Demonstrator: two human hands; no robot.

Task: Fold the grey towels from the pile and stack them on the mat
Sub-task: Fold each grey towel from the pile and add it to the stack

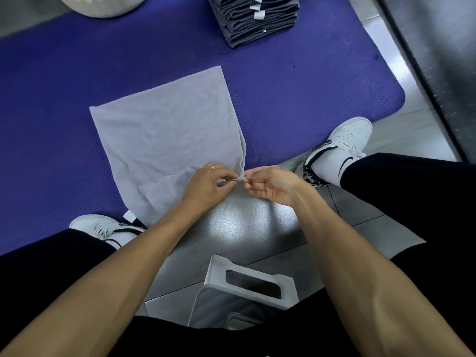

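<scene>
A light grey towel [164,132] lies spread on the purple mat [309,94], its near edge hanging over the mat's front border, with a small flap folded over at the near side. My left hand [206,185] pinches the towel's near right corner. My right hand [270,185] meets it from the right, palm up, fingertips pinching the same corner. A stack of folded dark grey towels [257,19] with white labels stands at the far side of the mat.
A white basket [103,5] sits at the far left, partly on the mat. My two white shoes [342,145] [103,226] flank the work area on the grey tiled floor. A grey plastic stool [247,289] is under me. A dark metal wall [438,60] runs along the right.
</scene>
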